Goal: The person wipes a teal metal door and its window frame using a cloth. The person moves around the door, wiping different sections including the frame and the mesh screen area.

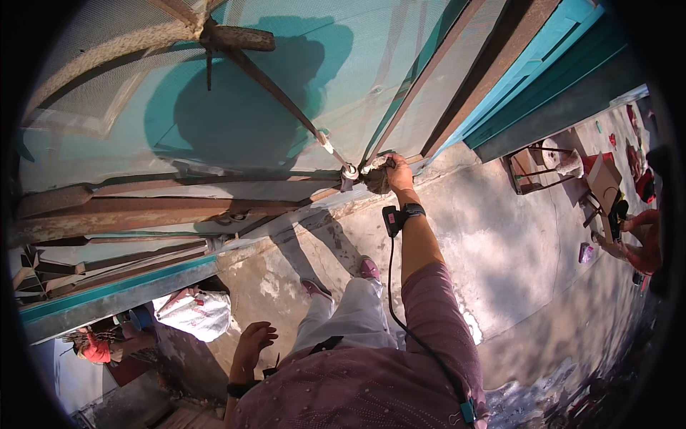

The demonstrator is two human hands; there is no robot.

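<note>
My right hand (pixel 399 172) is stretched out in front of me, its fingers around a rough grey-brown wad (pixel 378 180), perhaps cloth or fibre. The wad is against the foot of a mesh-covered wooden frame (pixel 399 126). Just left of it, a thin rod (pixel 273 88) slants down to a pale round end piece (pixel 350 171). Down by my side, my left hand (pixel 254 340) hangs with loosely bent fingers and nothing visible in it. A black device (pixel 394 221) is strapped to my right wrist, with a cable (pixel 393 289) running along my arm.
Rough branches (pixel 238 38) cross the mesh at upper left. A white sack (pixel 195 313) lies on the concrete floor (pixel 504 246) to the left. At right are a wooden stool frame (pixel 528 169), cardboard (pixel 604 185) and a partly visible person (pixel 640 244).
</note>
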